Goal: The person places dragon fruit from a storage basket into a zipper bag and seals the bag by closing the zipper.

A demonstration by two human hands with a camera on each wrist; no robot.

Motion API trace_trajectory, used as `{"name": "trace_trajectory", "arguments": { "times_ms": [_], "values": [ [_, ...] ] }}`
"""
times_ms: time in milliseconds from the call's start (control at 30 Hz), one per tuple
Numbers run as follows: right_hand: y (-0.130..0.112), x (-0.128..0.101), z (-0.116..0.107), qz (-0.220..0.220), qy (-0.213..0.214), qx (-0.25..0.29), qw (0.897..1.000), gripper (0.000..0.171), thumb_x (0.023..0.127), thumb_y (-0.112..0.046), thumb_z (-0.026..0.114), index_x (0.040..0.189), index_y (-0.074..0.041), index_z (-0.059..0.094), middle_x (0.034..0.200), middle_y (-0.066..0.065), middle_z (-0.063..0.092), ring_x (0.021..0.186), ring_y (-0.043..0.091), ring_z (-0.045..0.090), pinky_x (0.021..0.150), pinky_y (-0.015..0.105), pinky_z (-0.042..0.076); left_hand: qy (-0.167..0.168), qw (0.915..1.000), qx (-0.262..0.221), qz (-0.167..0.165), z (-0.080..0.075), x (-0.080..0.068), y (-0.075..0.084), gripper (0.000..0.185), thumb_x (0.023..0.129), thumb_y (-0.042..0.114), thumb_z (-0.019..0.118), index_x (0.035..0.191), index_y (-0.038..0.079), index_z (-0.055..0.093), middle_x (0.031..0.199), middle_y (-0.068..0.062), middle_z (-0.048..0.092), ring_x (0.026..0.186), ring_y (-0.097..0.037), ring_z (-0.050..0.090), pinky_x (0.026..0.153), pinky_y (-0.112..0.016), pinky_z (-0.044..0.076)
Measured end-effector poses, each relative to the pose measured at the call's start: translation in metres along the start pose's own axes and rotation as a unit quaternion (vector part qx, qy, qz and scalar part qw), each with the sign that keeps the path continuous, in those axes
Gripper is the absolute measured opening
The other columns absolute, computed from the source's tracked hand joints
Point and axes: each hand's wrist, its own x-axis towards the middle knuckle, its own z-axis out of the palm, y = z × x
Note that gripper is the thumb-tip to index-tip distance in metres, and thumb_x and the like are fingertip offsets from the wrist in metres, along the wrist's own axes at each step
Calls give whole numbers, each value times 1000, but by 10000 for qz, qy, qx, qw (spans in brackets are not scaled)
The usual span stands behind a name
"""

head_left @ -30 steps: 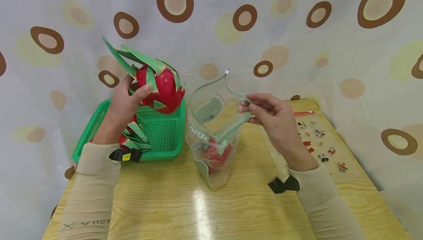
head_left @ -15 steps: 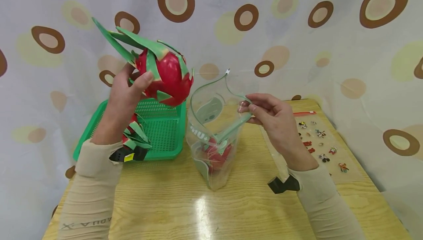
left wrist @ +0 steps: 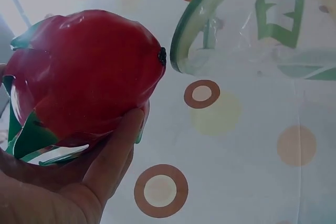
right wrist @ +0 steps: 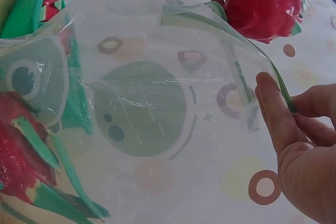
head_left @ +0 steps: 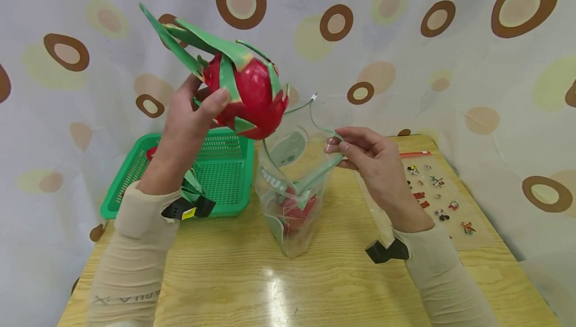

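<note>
My left hand (head_left: 189,122) grips a red dragon fruit (head_left: 254,92) with green scales, its long leaves pointing up and left. The fruit hangs above the left part of the bag's mouth; in the left wrist view its blunt end (left wrist: 161,56) is close to the green bag rim (left wrist: 181,40). My right hand (head_left: 373,162) pinches the right edge of a clear zip bag (head_left: 288,172), which stands upright with its mouth spread. Inside the bag's bottom lies another dragon fruit (head_left: 297,212), also seen through the plastic in the right wrist view (right wrist: 26,156).
A green plastic basket (head_left: 225,207) stands at the left, with more dragon fruit leaves (head_left: 192,182) in it, partly hidden by my left arm. At the right lies a flat clear bag (head_left: 470,202) with a red zip and several small charms. A patterned curtain (head_left: 288,27) hangs behind the table.
My left hand has lifted the dragon fruit up and to the right, from over the basket to the bag's mouth. The right hand and the bag have hardly moved.
</note>
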Motion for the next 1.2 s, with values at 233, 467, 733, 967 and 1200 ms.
{"name": "trace_trajectory", "arguments": {
  "times_ms": [233,467,733,967,1200],
  "values": [
    [1,1,0,2,54,-36,10000,30,96,-4,62,124,8,60,105,7,75,92,16,74,75,26,60,-205,9995,-209,108,11,3,3,60,89,36,61,143,17,43,132,-7,59,117,-24,60,84,-27,58],
    [0,1,2,90,113,-113,9998,30,97,-4,61,124,8,60,105,7,75,92,16,74,75,26,60,-497,9986,-7,198,27,3,-5,60,86,37,61,139,12,46,122,-8,62,111,-21,61,84,-31,58],
    [0,0,1,124,66,-154,9998,31,97,-6,62,125,7,60,105,7,74,92,16,74,77,28,60,-832,9943,550,380,44,-2,-15,58,86,37,68,135,12,48,112,-5,65,100,-19,62,78,-36,57],
    [1,-1,1,128,101,-221,9996,30,97,-7,62,125,3,62,106,6,74,93,15,74,77,28,60,-914,9916,766,502,51,-6,-20,62,84,34,75,138,19,48,119,-3,65,106,-16,64,80,-38,59],
    [1,-1,1,118,176,-251,9995,30,97,-8,62,125,3,62,104,5,75,93,14,73,77,27,60,-922,9836,1439,580,54,-10,-25,71,81,39,80,140,20,46,127,1,65,110,-15,62,78,-33,60]
  ]
}}
